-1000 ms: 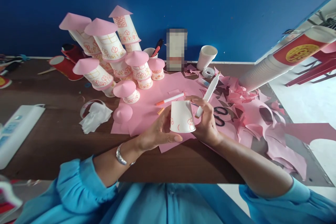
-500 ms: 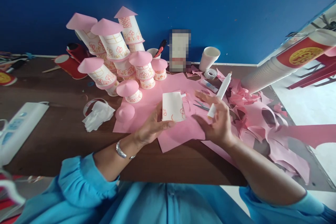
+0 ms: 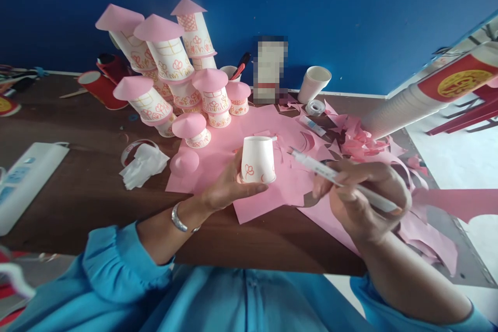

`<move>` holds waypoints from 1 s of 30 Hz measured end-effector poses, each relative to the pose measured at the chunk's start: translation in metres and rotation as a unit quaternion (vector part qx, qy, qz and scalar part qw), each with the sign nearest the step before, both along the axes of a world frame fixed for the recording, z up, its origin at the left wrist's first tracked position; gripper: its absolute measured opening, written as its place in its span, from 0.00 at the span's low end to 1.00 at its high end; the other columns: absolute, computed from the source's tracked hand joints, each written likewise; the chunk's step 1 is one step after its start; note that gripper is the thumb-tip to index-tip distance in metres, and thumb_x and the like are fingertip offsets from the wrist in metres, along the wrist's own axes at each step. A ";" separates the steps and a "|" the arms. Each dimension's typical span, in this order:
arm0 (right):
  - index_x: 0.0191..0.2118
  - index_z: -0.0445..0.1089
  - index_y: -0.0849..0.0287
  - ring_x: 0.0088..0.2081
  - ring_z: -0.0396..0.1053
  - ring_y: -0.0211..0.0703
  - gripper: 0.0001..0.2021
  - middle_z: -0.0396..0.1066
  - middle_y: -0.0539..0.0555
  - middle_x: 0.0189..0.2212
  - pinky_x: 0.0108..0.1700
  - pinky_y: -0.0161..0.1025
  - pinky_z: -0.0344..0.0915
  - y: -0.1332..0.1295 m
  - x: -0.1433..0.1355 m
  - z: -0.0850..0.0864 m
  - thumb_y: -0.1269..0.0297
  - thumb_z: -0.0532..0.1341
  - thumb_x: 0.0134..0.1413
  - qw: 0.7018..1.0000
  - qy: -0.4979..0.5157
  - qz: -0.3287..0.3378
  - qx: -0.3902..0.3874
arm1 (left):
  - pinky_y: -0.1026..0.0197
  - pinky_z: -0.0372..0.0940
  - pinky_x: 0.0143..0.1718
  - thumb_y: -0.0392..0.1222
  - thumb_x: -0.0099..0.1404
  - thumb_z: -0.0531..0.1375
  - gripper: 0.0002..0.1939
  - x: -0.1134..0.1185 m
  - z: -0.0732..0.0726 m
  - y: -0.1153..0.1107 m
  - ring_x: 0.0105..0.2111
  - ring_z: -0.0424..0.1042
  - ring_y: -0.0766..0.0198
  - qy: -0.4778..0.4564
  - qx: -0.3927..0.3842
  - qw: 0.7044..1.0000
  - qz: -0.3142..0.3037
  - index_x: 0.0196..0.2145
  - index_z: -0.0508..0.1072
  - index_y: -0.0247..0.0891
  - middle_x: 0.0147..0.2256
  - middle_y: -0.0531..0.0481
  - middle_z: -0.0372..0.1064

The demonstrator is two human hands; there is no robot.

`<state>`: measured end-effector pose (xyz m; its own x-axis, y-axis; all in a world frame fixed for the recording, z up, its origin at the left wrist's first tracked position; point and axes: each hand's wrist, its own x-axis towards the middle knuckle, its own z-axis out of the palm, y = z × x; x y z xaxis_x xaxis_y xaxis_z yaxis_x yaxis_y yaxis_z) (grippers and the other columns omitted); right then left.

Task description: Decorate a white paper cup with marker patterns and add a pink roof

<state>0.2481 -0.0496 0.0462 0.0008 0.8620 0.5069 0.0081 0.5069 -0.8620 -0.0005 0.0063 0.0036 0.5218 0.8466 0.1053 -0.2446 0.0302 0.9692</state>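
Note:
My left hand [image 3: 229,181] is closed around a white paper cup [image 3: 257,158], held upside down with its rim downward. Orange-red flower outlines run along the lower part of the cup. To its right, my right hand [image 3: 354,199] grips a white marker [image 3: 324,170], its tip pointing left toward the cup but apart from it. Both hands are above a sheet of pink paper [image 3: 257,207]. Left and behind stand several cup towers [image 3: 167,59] with pink cone roofs and drawn flowers, and a loose pink cone [image 3: 184,163] lies near the paper's left edge.
Pink paper scraps [image 3: 363,137] pile up on the right beside a long stack of cups [image 3: 408,98]. Further back are a white cup [image 3: 315,83], a tape roll [image 3: 315,108] and a glue tube [image 3: 312,125]. Crumpled tissue [image 3: 143,166] and a white power strip [image 3: 31,181] lie left.
My right hand has moved right and turned, and the marker in it now points left instead of standing steeply. The cup in my left hand has turned, showing its flower more fully.

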 end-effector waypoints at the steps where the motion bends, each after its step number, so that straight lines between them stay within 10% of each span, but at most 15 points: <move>1: 0.42 0.78 0.52 0.23 0.75 0.44 0.07 0.76 0.50 0.27 0.25 0.43 0.74 -0.002 -0.003 0.002 0.57 0.72 0.65 1.000 0.012 -0.003 -0.001 | 0.47 0.68 0.61 0.50 0.60 0.77 0.43 0.000 0.001 0.000 0.63 0.69 0.43 0.002 0.002 1.000 -0.005 0.70 0.68 0.48 0.66 0.40 0.70; 6: 0.58 0.78 0.50 0.29 0.79 0.46 0.15 0.82 0.53 0.34 0.27 0.43 0.77 0.006 -0.018 0.002 0.54 0.64 0.73 0.994 0.034 0.094 -0.036 | 0.46 0.68 0.60 0.51 0.63 0.75 0.41 0.002 0.006 0.002 0.64 0.69 0.43 0.007 0.010 1.000 -0.017 0.70 0.67 0.51 0.71 0.40 0.65; 12: 0.36 0.75 0.53 0.22 0.70 0.37 0.10 0.72 0.46 0.25 0.24 0.36 0.70 0.035 -0.032 0.013 0.56 0.73 0.65 0.992 0.073 0.093 -0.044 | 0.45 0.71 0.56 0.53 0.61 0.76 0.41 0.002 0.003 0.002 0.59 0.73 0.42 0.024 0.005 1.000 0.002 0.68 0.70 0.50 0.66 0.39 0.70; 19: 0.41 0.74 0.53 0.26 0.72 0.38 0.11 0.75 0.49 0.30 0.27 0.37 0.71 0.050 -0.046 -0.003 0.52 0.67 0.70 0.989 0.072 0.113 -0.053 | 0.45 0.71 0.56 0.52 0.62 0.76 0.35 -0.001 -0.010 0.009 0.60 0.74 0.41 -0.016 -0.019 0.999 0.030 0.64 0.74 0.48 0.53 0.41 0.80; 30: 0.43 0.73 0.52 0.27 0.76 0.41 0.09 0.75 0.48 0.27 0.29 0.39 0.72 0.043 -0.039 -0.002 0.75 0.65 0.62 0.977 -0.147 0.026 0.149 | 0.48 0.71 0.57 0.48 0.62 0.76 0.37 -0.001 -0.001 0.012 0.61 0.74 0.43 -0.020 -0.036 0.999 0.035 0.66 0.73 0.46 0.54 0.41 0.80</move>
<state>0.2087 -0.0064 0.0439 -0.2228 0.6708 0.7074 0.2015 0.7416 -0.6398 -0.0013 0.0183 0.0028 0.4569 0.8874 0.0617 -0.2873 0.0815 0.9544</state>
